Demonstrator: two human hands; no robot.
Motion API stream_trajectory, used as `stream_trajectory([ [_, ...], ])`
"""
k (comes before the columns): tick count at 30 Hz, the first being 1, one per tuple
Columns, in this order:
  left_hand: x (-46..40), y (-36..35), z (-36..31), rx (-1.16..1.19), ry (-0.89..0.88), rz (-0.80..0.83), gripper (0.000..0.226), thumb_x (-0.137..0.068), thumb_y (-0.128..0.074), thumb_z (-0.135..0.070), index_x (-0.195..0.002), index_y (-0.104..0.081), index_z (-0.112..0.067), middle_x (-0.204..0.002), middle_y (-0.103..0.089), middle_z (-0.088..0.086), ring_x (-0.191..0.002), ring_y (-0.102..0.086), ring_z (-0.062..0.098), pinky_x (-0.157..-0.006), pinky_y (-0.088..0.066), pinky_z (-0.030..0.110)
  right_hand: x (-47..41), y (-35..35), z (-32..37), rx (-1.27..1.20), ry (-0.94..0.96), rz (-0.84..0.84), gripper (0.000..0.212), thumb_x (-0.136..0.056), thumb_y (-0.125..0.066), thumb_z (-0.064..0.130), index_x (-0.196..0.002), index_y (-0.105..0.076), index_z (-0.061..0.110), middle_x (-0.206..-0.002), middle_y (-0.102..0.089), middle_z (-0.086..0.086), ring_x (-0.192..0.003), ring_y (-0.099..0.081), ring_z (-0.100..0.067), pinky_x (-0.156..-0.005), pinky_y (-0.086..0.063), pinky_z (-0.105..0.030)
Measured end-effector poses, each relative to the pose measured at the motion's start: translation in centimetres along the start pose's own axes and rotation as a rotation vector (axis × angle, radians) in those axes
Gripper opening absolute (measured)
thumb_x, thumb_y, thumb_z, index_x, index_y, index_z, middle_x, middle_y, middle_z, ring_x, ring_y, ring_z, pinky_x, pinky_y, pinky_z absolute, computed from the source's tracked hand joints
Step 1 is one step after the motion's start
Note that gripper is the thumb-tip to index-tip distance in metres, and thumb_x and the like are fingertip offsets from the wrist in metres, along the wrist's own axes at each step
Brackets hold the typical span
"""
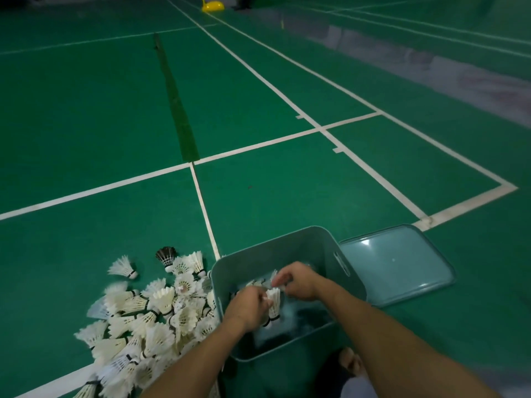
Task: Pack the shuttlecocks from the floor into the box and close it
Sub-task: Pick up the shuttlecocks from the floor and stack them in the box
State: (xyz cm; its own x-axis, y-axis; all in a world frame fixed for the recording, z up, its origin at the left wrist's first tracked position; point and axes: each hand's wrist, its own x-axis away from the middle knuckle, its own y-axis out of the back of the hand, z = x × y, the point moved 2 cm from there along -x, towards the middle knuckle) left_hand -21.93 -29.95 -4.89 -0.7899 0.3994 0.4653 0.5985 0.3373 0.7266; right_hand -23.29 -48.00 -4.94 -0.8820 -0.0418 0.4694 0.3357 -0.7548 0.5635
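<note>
Two bare forearms enter from 6 o'clock, both hands over the open box [287,248]. Left hand [248,308]: fingers curled round a white shuttlecock [273,304] held upright inside the box. Right hand [298,280]: fingers pinching white feathers of another shuttlecock; its shape is blurred. Hands close together, not touching. Box: grey-green plastic, slot handle in its right wall, a few shuttlecocks on its bottom. Pile of shuttlecocks [149,317]: white, touching the box's left wall at 9 o'clock, spreading toward 7 o'clock. One black shuttlecock [166,255] at the pile's 12 o'clock edge. Lid [399,262]: flat on the floor just beside the box at 3 o'clock. Floor [115,110]: green court with white lines. Yellow object [212,6] far off at 12 o'clock.
</note>
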Motion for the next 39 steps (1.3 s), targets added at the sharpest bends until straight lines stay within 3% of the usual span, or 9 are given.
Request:
stream_trajectory([
  [4, 1.1, 1.1, -0.9, 0.021, -0.031, -0.027, 0.020, -0.100, -0.068, -0.040, -0.084, -0.062, -0.029, -0.081, -0.066, -0.010, -0.070, -0.060, 0.006, -0.064, -0.045, 0.028, 1.8, 0.2, 2.0, 0.244, 0.012, 0.011, 0.019, -0.083, -0.080, 0.014, -0.101, -0.076, 0.019, -0.099, -0.073, 0.002, -0.089, -0.067, -0.014, -0.084, -0.059, -0.033],
  [7, 1.8, 1.4, -0.8, 0.078, -0.037, -0.032, 0.011, -0.095, -0.077, -0.029, -0.103, -0.069, -0.025, -0.090, -0.070, -0.009, -0.074, -0.065, 0.004, -0.063, -0.051, 0.021, 2.6, 0.4, 2.6, 0.397, 0.023, -0.045, 0.013, -0.083, -0.083, 0.028, -0.091, -0.079, 0.019, -0.089, -0.072, 0.003, -0.081, -0.067, -0.014, -0.076, -0.054, -0.032],
  [9, 1.9, 1.5, -0.6, 0.089, -0.029, -0.062, 0.030, -0.092, -0.079, -0.015, -0.117, -0.064, -0.022, -0.098, -0.065, -0.011, -0.076, -0.064, 0.002, -0.061, -0.050, 0.016, 3.1, 0.7, 2.7, 0.416, -0.019, -0.047, 0.013, -0.083, -0.084, 0.029, -0.088, -0.080, 0.018, -0.089, -0.074, 0.003, -0.080, -0.068, -0.015, -0.076, -0.055, -0.033],
  [14, 1.2, 0.6, 0.1, 0.085, 0.063, -0.017, 0.022, -0.091, -0.079, -0.012, -0.091, -0.059, -0.021, -0.095, -0.066, -0.004, -0.086, -0.068, 0.009, -0.064, -0.051, 0.018, 3.6, 2.0, 0.9, 0.424, -0.200, -0.220, 0.012, -0.095, -0.067, 0.027, -0.088, -0.073, 0.019, -0.086, -0.072, 0.001, -0.078, -0.068, -0.018, -0.072, -0.056, -0.033],
  [18, -0.5, -0.5, 1.1, 0.161, 0.124, -0.009, 0.015, -0.091, -0.079, -0.014, -0.099, -0.067, -0.017, -0.097, -0.071, -0.001, -0.091, -0.071, 0.012, -0.085, -0.060, 0.028, 3.0, 2.5, -1.9, 0.371, -0.339, -0.444, 0.010, -0.095, -0.061, 0.025, -0.093, -0.068, 0.020, -0.087, -0.070, -0.003, -0.077, -0.064, -0.024, -0.068, -0.047, -0.030],
  [20, -1.3, -1.1, 1.5, 0.159, 0.145, -0.008, 0.013, -0.092, -0.077, -0.016, -0.100, -0.067, -0.018, -0.096, -0.071, -0.001, -0.090, -0.071, 0.011, -0.086, -0.060, 0.029, 2.2, 2.1, -2.7, 0.306, -0.362, -0.478, 0.008, -0.097, -0.065, 0.023, -0.099, -0.072, 0.021, -0.095, -0.074, -0.006, -0.076, -0.063, -0.023, -0.068, -0.048, -0.030],
  [28, -3.8, -2.9, 2.0, 0.060, 0.168, -0.007, 0.023, -0.099, -0.068, -0.017, -0.081, -0.059, -0.026, -0.084, -0.064, -0.006, -0.074, -0.061, 0.003, -0.066, -0.049, 0.023, -1.8, -1.1, -3.8, 0.069, -0.368, -0.446, 0.007, -0.098, -0.068, 0.025, -0.097, -0.071, 0.019, -0.091, -0.073, -0.003, -0.077, -0.066, -0.017, -0.065, -0.049, -0.029],
  [32, -4.1, -3.5, 1.9, 0.064, 0.202, -0.072, 0.023, -0.096, -0.064, -0.021, -0.075, -0.060, -0.029, -0.090, -0.070, -0.002, -0.085, -0.068, 0.017, -0.083, -0.058, 0.033, -3.3, -1.7, -4.1, -0.004, -0.348, -0.410, 0.011, -0.099, -0.067, 0.024, -0.097, -0.072, 0.015, -0.091, -0.071, -0.003, -0.078, -0.064, -0.017, -0.070, -0.050, -0.030],
  [39, -4.8, -3.4, 2.0, 0.095, 0.176, -0.119, 0.024, -0.099, -0.063, -0.022, -0.076, -0.063, -0.028, -0.088, -0.070, -0.005, -0.081, -0.070, 0.019, -0.076, -0.064, 0.040, -5.4, -2.6, -5.0, -0.105, -0.360, -0.384, 0.017, -0.098, -0.067, 0.014, -0.113, -0.072, 0.010, -0.110, -0.073, -0.009, -0.085, -0.060, -0.018, -0.079, -0.049, -0.028],
])
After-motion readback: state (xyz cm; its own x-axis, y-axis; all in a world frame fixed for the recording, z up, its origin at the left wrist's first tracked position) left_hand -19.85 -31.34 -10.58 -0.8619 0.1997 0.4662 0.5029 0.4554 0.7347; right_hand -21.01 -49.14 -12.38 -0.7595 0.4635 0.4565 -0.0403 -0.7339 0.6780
